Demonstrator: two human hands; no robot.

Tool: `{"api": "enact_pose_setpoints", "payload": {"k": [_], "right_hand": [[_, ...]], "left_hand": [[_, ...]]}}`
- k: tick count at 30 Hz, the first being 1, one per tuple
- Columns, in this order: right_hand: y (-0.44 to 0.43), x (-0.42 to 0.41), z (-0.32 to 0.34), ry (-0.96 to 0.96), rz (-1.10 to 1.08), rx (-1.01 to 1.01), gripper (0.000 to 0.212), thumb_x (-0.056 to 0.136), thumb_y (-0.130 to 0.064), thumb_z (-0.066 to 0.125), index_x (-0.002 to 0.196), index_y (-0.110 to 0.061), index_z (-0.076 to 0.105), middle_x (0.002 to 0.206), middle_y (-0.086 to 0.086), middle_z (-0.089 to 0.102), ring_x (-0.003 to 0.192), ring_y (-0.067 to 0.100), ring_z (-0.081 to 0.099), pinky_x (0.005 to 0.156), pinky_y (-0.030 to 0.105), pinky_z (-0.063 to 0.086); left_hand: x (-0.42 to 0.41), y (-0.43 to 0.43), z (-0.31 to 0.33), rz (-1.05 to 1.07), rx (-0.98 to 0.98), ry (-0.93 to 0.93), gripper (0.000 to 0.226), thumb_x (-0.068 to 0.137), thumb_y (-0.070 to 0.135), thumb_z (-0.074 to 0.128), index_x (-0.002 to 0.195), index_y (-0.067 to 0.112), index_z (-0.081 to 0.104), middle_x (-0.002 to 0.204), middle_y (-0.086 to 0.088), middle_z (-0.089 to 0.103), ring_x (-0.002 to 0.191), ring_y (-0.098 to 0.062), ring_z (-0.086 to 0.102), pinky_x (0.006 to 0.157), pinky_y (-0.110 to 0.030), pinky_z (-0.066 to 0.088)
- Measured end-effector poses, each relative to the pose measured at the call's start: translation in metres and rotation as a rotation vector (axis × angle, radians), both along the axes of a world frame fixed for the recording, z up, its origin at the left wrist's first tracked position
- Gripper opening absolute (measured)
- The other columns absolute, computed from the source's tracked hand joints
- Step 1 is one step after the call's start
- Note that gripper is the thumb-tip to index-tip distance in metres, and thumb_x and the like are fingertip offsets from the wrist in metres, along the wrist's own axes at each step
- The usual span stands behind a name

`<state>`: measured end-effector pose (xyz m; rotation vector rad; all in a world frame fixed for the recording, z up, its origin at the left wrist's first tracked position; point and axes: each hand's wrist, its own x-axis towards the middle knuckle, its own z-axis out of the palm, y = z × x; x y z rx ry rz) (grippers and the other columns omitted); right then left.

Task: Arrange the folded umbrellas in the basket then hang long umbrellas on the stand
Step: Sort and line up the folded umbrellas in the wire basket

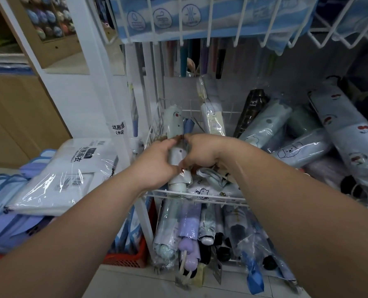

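A pale mint folded umbrella [175, 123] in a clear sleeve lies lengthwise in the left end of a white wire basket [200, 193]. My left hand [157, 162] grips its left side and my right hand [202, 153] grips its right side, both about midway along it. Its white handle end rests on the basket's front rim. Several other folded umbrellas, light blue [264, 123] and patterned [350, 134], lie piled to the right in the same basket. Long umbrellas [183, 59] hang upright behind the basket.
A lower wire basket [236, 260] holds several more folded umbrellas, purple, blue and black. Packaged raincoats [67, 173] are stacked on the left. A red plastic crate [133, 257] sits under them. A white wire rack [239, 29] overhangs at the top.
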<state>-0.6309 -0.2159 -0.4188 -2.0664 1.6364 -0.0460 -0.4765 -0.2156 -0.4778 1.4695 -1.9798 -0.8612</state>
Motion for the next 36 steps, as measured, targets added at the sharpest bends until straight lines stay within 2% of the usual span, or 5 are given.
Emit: {"api": "enact_pose_setpoints", "payload": {"k": [7, 17, 24, 31, 36], "right_hand": [[-0.008, 0.011, -0.018, -0.459, -0.267, 0.161, 0.016, 0.096, -0.008, 0.061, 0.110, -0.003, 0.055, 0.103, 0.032, 0.071, 0.093, 0.046, 0.072, 0.085, 0.063, 0.057], [-0.026, 0.022, -0.022, -0.615, -0.446, 0.289, 0.033, 0.101, -0.002, 0.039, 0.128, -0.006, 0.057, 0.104, 0.014, 0.061, 0.078, 0.024, 0.059, 0.098, 0.050, 0.053], [-0.043, 0.021, -0.044, -0.874, -0.383, 0.339, 0.049, 0.091, 0.013, 0.041, 0.124, -0.018, 0.060, 0.114, 0.019, 0.068, 0.087, 0.029, 0.065, 0.078, 0.039, 0.053], [-0.039, 0.026, -0.028, -0.295, -0.235, -0.144, 0.019, 0.091, -0.004, 0.052, 0.101, -0.017, 0.062, 0.107, 0.008, 0.065, 0.099, 0.027, 0.063, 0.071, 0.025, 0.052], [-0.018, -0.019, 0.006, -0.025, -0.269, -0.399, 0.033, 0.096, -0.022, 0.060, 0.127, -0.031, 0.063, 0.127, 0.001, 0.064, 0.113, 0.026, 0.059, 0.097, 0.035, 0.052]], "left_hand": [[-0.007, -0.003, 0.025, 0.075, -0.183, -0.212, 0.069, 0.086, 0.006, 0.067, 0.150, 0.014, 0.042, 0.155, -0.008, 0.042, 0.142, -0.022, 0.040, 0.111, -0.020, 0.027], [-0.008, 0.006, 0.022, 0.127, -0.285, -0.444, 0.041, 0.085, 0.002, 0.058, 0.126, 0.009, 0.062, 0.134, -0.014, 0.055, 0.119, -0.033, 0.055, 0.096, -0.039, 0.049], [-0.009, 0.012, 0.022, 0.160, -0.340, -0.511, 0.027, 0.087, 0.004, 0.056, 0.111, 0.012, 0.066, 0.114, -0.011, 0.056, 0.103, -0.031, 0.059, 0.074, -0.033, 0.045], [-0.014, 0.014, 0.025, 0.120, -0.426, -0.821, 0.027, 0.085, 0.004, 0.054, 0.107, 0.013, 0.066, 0.113, -0.006, 0.058, 0.105, -0.029, 0.057, 0.081, -0.039, 0.046], [-0.016, 0.012, 0.026, 0.116, -0.390, -0.824, 0.031, 0.080, -0.004, 0.054, 0.107, 0.008, 0.065, 0.111, -0.008, 0.057, 0.101, -0.029, 0.058, 0.068, -0.036, 0.045]]}}
